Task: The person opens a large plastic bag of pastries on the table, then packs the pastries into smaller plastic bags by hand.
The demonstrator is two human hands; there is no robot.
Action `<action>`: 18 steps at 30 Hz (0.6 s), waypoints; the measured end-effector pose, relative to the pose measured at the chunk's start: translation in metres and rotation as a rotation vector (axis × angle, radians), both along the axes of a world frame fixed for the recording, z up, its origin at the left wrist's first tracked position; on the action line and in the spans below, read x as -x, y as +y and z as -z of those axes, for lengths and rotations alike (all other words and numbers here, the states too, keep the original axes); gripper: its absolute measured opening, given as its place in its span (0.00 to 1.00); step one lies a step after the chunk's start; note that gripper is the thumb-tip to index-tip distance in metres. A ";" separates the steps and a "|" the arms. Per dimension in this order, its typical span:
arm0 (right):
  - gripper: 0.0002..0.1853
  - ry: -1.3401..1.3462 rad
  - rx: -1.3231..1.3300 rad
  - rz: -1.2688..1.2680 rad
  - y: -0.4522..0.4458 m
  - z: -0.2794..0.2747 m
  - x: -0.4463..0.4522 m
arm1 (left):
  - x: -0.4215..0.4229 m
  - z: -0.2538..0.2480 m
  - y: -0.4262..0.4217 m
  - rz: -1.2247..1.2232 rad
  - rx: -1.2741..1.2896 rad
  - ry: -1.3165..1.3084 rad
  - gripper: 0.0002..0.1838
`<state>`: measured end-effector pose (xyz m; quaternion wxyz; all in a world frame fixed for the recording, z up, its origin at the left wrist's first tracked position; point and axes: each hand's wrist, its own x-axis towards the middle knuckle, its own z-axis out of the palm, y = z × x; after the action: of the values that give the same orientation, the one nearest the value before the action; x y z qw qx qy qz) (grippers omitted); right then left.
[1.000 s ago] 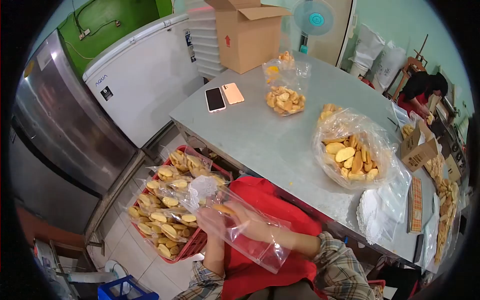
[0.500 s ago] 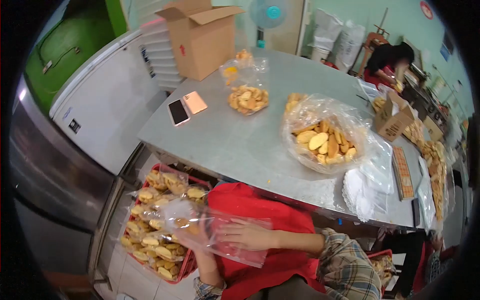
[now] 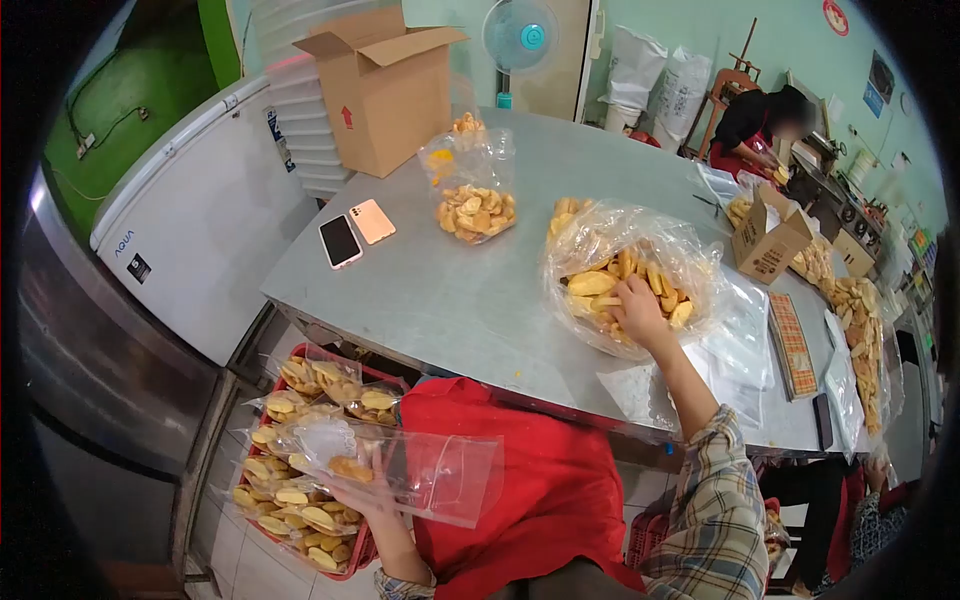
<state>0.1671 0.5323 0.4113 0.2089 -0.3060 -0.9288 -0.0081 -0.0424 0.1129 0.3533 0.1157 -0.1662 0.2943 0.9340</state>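
Note:
My left hand [image 3: 368, 490] holds a clear plastic bag [image 3: 445, 480] low over the red apron, partly seen through the film. Inside that bag are a white lacy paper doily [image 3: 328, 440] and a golden oval biscuit [image 3: 350, 468]. My right hand [image 3: 640, 310] reaches into a large open plastic bag [image 3: 570, 325] on the table. Its fingers are closed around golden oval biscuits [image 3: 592, 283] there; how many is hidden. Beside my left hand stands a red crate [image 3: 368, 548] heaped with filled bags of biscuits [image 3: 285, 470].
On the metal table [image 3: 400, 290] lie two phones [image 3: 341, 242], a cardboard box [image 3: 385, 110], a smaller bag of biscuits [image 3: 478, 212], a small carton [image 3: 770, 240], an orange patterned box [image 3: 792, 345] and flat plastic bags [image 3: 745, 345]. Another person [image 3: 755, 130] works at the far right.
My right hand has left the plastic bag over my lap and moved up and right into the large bag of biscuits. My left hand still holds the small bag. The view has shifted slightly.

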 end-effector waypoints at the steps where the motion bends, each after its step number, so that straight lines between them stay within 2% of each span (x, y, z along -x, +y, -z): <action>1: 0.18 0.127 0.003 -0.061 -0.002 0.002 -0.002 | 0.003 0.000 -0.002 -0.031 0.035 0.000 0.35; 4: 0.16 0.179 -0.005 0.032 -0.014 -0.002 -0.013 | 0.013 0.011 -0.006 -0.064 0.084 0.008 0.35; 7: 0.15 0.146 -0.080 0.000 -0.032 -0.002 -0.014 | 0.013 0.009 -0.004 -0.123 0.101 -0.015 0.35; 8: 0.16 0.287 -0.062 -0.067 -0.048 -0.006 -0.007 | 0.016 0.017 -0.003 -0.114 0.050 -0.018 0.35; 10: 0.17 0.449 0.050 -0.382 -0.097 -0.019 0.012 | 0.016 0.015 -0.003 -0.142 0.017 -0.065 0.32; 11: 0.16 0.559 0.219 -0.600 -0.119 0.002 0.020 | 0.018 0.023 -0.004 -0.115 -0.025 -0.003 0.31; 12: 0.13 0.348 0.163 -0.637 -0.158 -0.009 0.028 | 0.018 0.026 -0.003 -0.111 -0.052 -0.007 0.31; 13: 0.10 0.306 0.153 -0.869 -0.183 -0.013 0.040 | 0.018 0.025 0.000 -0.100 -0.083 -0.010 0.31; 16: 0.11 0.323 0.264 -1.004 -0.239 0.011 0.072 | 0.009 0.002 0.011 -0.129 -0.012 -0.051 0.31; 18: 0.15 0.105 0.791 -0.835 -0.260 0.021 0.095 | 0.006 0.001 0.008 -0.113 -0.019 0.048 0.32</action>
<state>0.0719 0.2721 0.3907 0.1100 0.0319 -0.8916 0.4380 -0.0485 0.1214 0.3526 0.0573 -0.1587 0.2784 0.9455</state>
